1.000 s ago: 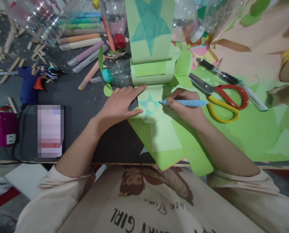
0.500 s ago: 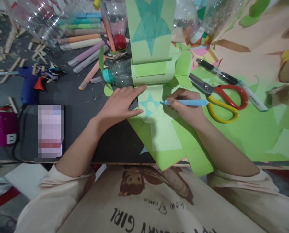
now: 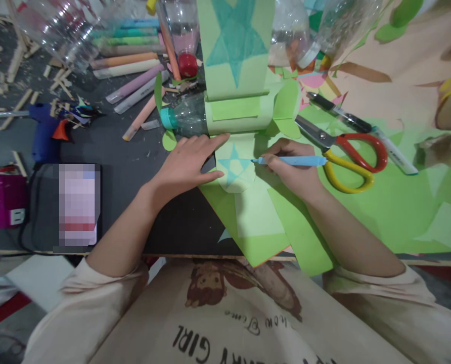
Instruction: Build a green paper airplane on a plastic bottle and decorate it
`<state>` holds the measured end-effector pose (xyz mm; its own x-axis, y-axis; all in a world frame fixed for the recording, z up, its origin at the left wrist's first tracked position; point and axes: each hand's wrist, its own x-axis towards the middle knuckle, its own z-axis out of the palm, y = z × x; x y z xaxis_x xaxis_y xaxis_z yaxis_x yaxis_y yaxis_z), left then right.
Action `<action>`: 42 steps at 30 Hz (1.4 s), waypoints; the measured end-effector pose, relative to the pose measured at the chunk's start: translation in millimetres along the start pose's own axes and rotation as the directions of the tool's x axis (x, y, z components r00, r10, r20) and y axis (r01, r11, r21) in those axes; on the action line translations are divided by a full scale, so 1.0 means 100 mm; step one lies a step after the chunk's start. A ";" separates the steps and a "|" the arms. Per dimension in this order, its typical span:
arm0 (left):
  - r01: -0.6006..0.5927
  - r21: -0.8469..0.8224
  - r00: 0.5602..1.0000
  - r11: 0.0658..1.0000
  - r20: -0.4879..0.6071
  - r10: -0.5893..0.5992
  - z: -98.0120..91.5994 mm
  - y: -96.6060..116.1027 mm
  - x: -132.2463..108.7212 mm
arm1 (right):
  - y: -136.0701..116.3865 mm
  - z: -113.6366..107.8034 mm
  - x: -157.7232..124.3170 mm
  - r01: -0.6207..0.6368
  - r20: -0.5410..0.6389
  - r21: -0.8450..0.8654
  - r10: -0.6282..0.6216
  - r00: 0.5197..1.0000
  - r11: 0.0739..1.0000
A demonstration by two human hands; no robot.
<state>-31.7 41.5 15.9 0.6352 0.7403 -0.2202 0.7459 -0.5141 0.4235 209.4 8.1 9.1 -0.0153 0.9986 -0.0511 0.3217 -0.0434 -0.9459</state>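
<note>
A clear plastic bottle (image 3: 190, 115) with a teal cap lies on its side, wrapped in pale green paper. Flat paper wings stick out from it, the far one (image 3: 236, 50) bearing a large teal star. On the near wing (image 3: 233, 186) is a smaller blue star, partly coloured in. My left hand (image 3: 189, 164) rests flat, fingers spread, over the near wing's left edge and against the bottle. Between the fingers of my right hand (image 3: 291, 164) is a light blue felt-tip pen (image 3: 305, 161), its tip at the star's right point.
Scissors (image 3: 341, 151) with red and yellow handles lie right of my right hand, beside a black marker (image 3: 339, 112). Several felt-tip pens (image 3: 134, 83) lie at the back left. A blue glue gun (image 3: 45, 129) and a phone (image 3: 79, 205) are at left. Green paper sheets (image 3: 392, 212) cover the right.
The pen in my right hand has shifted very slightly to the right. My left hand and the bottle with its wings look still.
</note>
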 end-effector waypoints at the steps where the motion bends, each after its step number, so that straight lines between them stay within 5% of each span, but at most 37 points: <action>1: 0.000 -0.001 1.000 1.000 0.000 0.000 0.00 0.00 0.00 | 0.00 0.00 0.00 0.003 -0.003 -0.001 -0.003 1.000 1.000; 14: 0.003 0.013 1.000 1.000 -0.003 -0.003 -0.01 0.02 0.00 | -0.06 0.03 -0.09 0.034 0.310 0.001 -0.033 0.950 0.999; 42: 0.013 0.009 1.000 1.000 0.007 -0.013 -0.02 0.02 -0.01 | -0.09 0.02 -0.05 0.000 0.333 -0.044 0.015 0.943 0.999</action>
<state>-30.6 40.6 18.6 0.6270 0.7438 -0.2313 0.7555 -0.5084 0.4132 204.7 3.0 16.8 -0.3249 0.9305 -0.1690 0.3625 -0.0425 -0.9310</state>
